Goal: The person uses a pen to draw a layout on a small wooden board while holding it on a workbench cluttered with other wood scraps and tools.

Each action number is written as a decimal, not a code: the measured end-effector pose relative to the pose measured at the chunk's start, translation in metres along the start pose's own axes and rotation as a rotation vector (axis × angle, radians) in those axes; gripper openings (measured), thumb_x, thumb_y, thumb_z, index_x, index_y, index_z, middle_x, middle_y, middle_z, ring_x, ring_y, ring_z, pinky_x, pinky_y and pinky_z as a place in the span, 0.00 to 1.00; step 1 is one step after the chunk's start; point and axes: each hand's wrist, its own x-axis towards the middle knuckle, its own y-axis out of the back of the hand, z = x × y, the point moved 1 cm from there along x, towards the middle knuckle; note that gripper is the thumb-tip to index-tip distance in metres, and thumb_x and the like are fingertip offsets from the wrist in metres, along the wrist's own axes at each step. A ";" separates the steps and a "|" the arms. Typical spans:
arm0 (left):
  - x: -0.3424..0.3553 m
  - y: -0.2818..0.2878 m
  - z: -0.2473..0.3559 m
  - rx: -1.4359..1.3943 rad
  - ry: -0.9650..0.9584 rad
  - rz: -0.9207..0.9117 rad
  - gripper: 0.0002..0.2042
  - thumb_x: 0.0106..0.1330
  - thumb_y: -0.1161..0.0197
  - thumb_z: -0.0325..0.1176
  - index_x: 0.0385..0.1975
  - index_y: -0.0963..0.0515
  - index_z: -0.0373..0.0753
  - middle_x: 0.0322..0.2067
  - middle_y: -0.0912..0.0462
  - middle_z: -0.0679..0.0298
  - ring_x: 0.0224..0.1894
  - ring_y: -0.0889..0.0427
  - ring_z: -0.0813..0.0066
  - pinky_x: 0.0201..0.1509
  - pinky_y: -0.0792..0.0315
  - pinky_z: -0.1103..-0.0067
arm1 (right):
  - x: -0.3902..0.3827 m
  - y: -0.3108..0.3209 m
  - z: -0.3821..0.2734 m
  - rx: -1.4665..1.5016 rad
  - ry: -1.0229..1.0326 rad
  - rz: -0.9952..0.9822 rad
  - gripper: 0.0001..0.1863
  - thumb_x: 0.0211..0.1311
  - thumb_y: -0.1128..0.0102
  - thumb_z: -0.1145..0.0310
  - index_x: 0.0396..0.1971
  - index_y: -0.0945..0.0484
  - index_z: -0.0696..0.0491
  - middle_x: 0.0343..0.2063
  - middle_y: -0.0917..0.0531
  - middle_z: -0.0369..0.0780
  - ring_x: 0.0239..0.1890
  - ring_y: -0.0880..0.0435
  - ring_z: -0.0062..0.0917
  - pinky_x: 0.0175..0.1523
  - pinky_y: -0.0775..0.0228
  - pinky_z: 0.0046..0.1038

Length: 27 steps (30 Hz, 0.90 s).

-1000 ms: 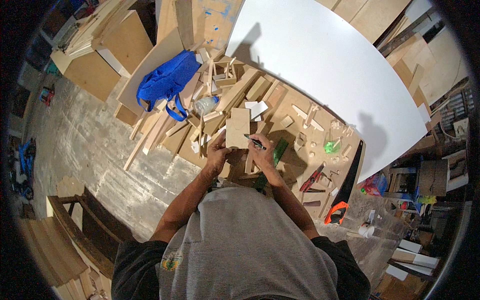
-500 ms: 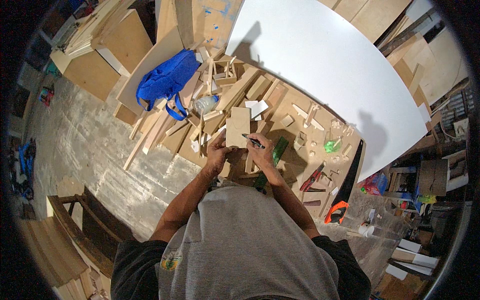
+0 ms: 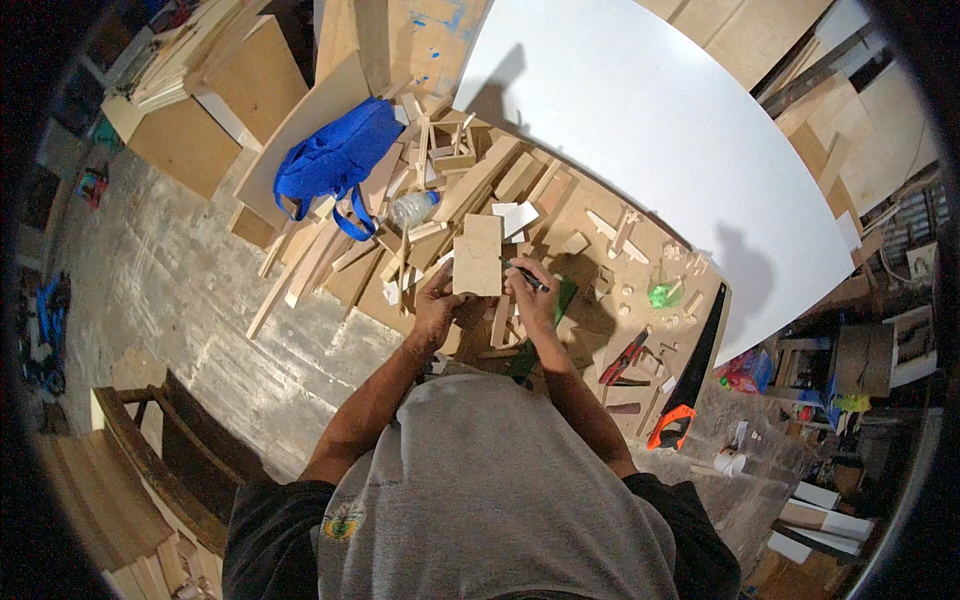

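Observation:
My left hand (image 3: 437, 307) is closed on the lower left edge of a flat, light-brown wooden board (image 3: 477, 270), which has a notch in its upper left corner. A faint curved line shows on the board's face. In my right hand (image 3: 534, 296) is a dark pen (image 3: 526, 275), pinched between the fingers, with its tip just off the board's right edge. Beneath my right wrist a green strip (image 3: 567, 297) lies on the worktable, partly hidden by the arm.
Wood offcuts (image 3: 480, 180), a clear bottle (image 3: 414, 208) and a blue bag (image 3: 335, 160) lie beyond and left. Rightward are a small wooden plane model (image 3: 617, 236), a green container (image 3: 664, 294), red-handled pliers (image 3: 625, 357) and an orange-handled saw (image 3: 673, 427). A white panel (image 3: 640, 130) spans the far side.
My right hand has moved a little to the right, taking the pen tip off the board's face. The board and my left hand are almost unmoved.

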 end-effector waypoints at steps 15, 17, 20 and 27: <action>-0.001 -0.001 0.000 -0.029 -0.014 -0.017 0.36 0.56 0.48 0.07 0.67 0.39 0.38 0.54 0.22 0.53 0.52 0.19 0.63 0.51 0.20 0.73 | 0.008 -0.024 0.004 0.004 -0.109 -0.183 0.08 0.61 0.37 0.70 0.37 0.21 0.58 0.30 0.18 0.36 0.32 0.18 0.17 0.39 0.23 0.22; -0.001 0.000 -0.001 -0.012 -0.018 0.003 0.36 0.56 0.48 0.08 0.67 0.39 0.39 0.54 0.22 0.54 0.50 0.19 0.65 0.50 0.20 0.74 | 0.011 -0.029 0.004 -0.048 -0.088 -0.208 0.08 0.62 0.37 0.70 0.37 0.21 0.58 0.30 0.18 0.36 0.33 0.18 0.17 0.39 0.23 0.22; -0.002 -0.001 0.001 0.007 -0.023 0.020 0.35 0.56 0.48 0.08 0.67 0.38 0.39 0.53 0.21 0.56 0.49 0.19 0.67 0.49 0.21 0.75 | 0.012 -0.033 0.002 -0.085 -0.072 -0.235 0.08 0.62 0.37 0.70 0.37 0.20 0.58 0.30 0.17 0.36 0.33 0.17 0.18 0.39 0.24 0.21; -0.001 0.001 0.000 0.031 -0.026 0.033 0.36 0.56 0.48 0.08 0.68 0.39 0.39 0.54 0.22 0.57 0.51 0.20 0.69 0.51 0.23 0.77 | 0.013 -0.037 -0.003 -0.258 -0.047 -0.267 0.07 0.61 0.36 0.69 0.37 0.18 0.55 0.32 0.17 0.36 0.34 0.20 0.18 0.37 0.26 0.24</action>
